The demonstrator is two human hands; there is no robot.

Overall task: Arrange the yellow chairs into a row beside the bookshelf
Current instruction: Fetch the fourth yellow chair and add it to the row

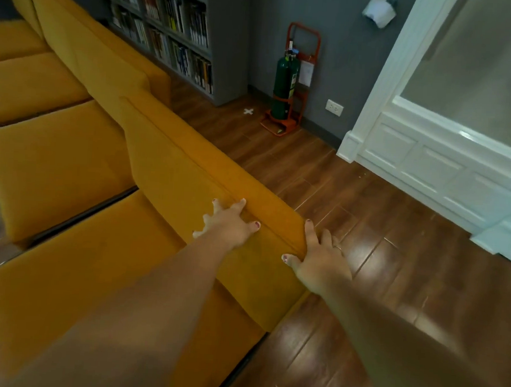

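Pressing down with fingers spread, the left hand lies on the backrest top of the nearest mustard-yellow upholstered chair. The right hand clasps that backrest's end corner, thumb in front, fingers behind (a ring shows). This chair sits at the near end of a line of matching yellow chairs running toward the grey book-filled bookshelf. Glossy brown wooden plank floor meets a dark grey wall, where a green fire extinguisher stands.
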